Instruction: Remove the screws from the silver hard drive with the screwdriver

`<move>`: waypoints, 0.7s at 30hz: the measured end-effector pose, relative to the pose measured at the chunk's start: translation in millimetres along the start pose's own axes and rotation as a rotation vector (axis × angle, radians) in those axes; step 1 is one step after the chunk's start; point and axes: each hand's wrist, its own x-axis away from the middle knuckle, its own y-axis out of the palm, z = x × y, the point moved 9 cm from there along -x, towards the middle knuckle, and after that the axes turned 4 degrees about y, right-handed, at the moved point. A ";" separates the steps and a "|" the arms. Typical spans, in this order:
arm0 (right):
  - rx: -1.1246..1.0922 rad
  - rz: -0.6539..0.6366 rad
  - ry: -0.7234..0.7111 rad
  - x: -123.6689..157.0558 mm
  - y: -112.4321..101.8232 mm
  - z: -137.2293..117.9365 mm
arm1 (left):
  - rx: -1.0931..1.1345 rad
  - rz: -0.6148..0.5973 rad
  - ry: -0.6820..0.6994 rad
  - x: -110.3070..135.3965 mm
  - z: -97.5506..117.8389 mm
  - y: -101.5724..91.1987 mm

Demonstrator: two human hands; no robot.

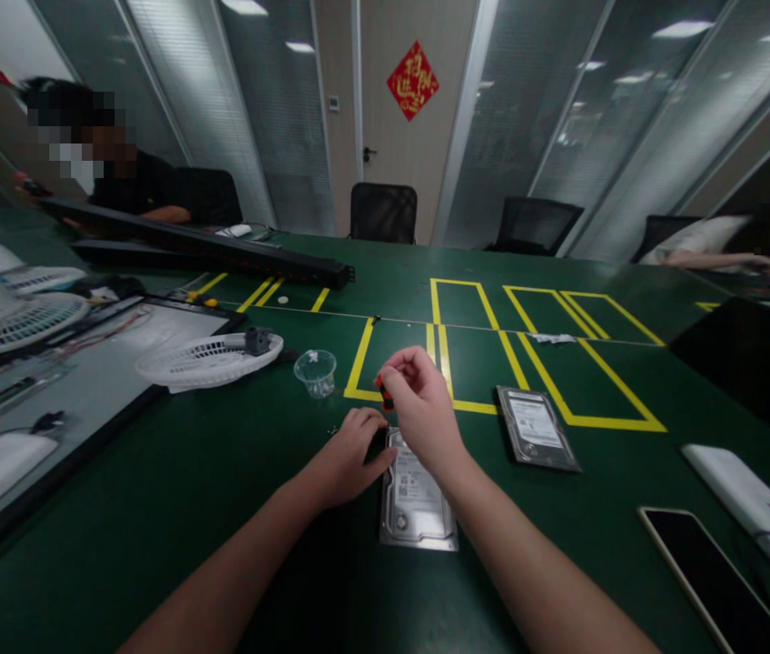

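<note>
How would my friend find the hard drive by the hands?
On the green table, find the left hand and right hand close together. The silver hard drive lies partly hidden beneath them; its neighbour to the right has no hand over it.

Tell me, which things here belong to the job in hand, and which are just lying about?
Part of the job:
- red-and-black tool, in the right hand
- near hard drive, left hand at its edge
- perhaps the second hard drive and clear cup

Apparently just lying about:
- phone
- white device beside it
- white grille
</note>
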 end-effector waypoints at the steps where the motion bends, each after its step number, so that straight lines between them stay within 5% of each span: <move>1: 0.000 -0.005 -0.004 0.5 0.3 -1.1 | -0.003 -0.006 -0.003 0.0 -0.2 0.3; 21: -0.015 -0.008 0.021 1.1 1.7 2.7 | 0.006 0.009 0.011 -0.4 -2.3 1.7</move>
